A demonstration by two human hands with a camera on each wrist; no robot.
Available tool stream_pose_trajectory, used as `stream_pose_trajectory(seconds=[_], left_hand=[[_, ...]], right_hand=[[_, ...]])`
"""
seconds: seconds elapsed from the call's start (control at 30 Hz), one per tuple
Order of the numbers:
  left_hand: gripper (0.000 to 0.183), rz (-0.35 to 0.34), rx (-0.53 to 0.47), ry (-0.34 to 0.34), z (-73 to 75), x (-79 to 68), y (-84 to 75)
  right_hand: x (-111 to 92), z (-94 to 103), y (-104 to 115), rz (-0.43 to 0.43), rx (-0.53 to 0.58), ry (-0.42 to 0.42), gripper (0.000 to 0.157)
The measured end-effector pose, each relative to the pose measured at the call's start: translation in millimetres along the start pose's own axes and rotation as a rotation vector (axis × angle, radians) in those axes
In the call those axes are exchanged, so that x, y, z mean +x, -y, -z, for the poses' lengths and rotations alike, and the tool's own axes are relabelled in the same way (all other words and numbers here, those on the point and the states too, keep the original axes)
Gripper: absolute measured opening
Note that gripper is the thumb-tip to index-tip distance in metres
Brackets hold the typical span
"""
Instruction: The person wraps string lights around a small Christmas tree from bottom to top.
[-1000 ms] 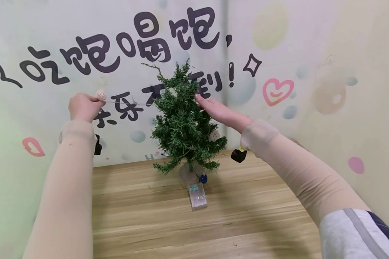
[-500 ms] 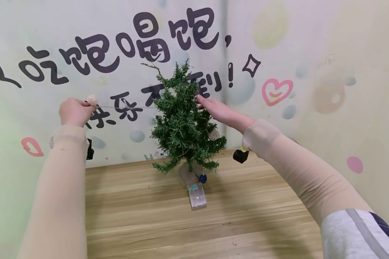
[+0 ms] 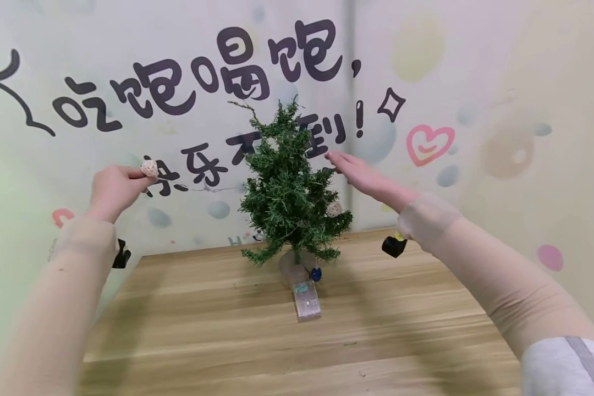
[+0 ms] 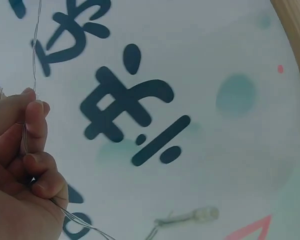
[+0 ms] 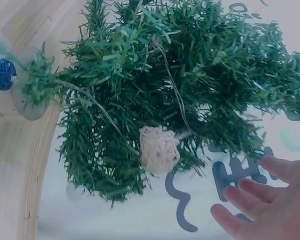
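Observation:
A small artificial Christmas tree [image 3: 289, 198] stands upright on its round base [image 3: 289, 269]. My left hand [image 3: 114, 190] is out to its left and pinches the thin wire of a string light [image 4: 35, 65]. At those fingertips sits a white woven ball [image 3: 149, 168], and the wire stretches from there to the tree. More wire trails below the hand in the left wrist view, near a blurred pale bulb end [image 4: 205, 214]. My right hand [image 3: 361, 176], fingers extended and holding nothing, is just right of the tree. Another white woven ball [image 5: 160, 150] hangs among the right-side branches.
A clear battery box [image 3: 307, 301] lies on the wooden table [image 3: 218, 335] in front of the tree base, with a blue woven ball [image 3: 316, 274] beside it. The wall [image 3: 425, 192] with large dark lettering rises close behind the tree.
My right hand has moved off the tree's edge to the right. The left hand, with the wire and ball, went left and then lower. The head view has shifted slightly.

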State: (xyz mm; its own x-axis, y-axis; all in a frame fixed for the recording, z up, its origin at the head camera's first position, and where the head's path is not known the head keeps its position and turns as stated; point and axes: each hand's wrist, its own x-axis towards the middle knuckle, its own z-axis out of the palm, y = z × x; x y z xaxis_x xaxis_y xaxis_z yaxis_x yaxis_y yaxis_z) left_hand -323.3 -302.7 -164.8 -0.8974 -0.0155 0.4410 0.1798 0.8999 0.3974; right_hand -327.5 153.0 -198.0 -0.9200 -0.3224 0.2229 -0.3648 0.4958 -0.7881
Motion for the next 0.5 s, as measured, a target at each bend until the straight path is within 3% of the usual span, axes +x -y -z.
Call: stream_pose_trajectory(seconds=[0.23,0.37,0.5], left_hand=[[0.048,-0.099,0.015,0.015,33.5,-27.3,-28.2],[0.047,-0.125,-0.003,0.011,51.5,-38.1,-54.9],[0.042,-0.195,0.014,-0.035,69.0,-44.6,-84.5]], right_hand=[[-19,13.8,5,0.040,-0.086,-0.071,0.060],[-25,14.5,13,0.078,-0.087,-0.098,0.055],[-28,11.6,26,0.134,-0.078,-0.132,0.050]])
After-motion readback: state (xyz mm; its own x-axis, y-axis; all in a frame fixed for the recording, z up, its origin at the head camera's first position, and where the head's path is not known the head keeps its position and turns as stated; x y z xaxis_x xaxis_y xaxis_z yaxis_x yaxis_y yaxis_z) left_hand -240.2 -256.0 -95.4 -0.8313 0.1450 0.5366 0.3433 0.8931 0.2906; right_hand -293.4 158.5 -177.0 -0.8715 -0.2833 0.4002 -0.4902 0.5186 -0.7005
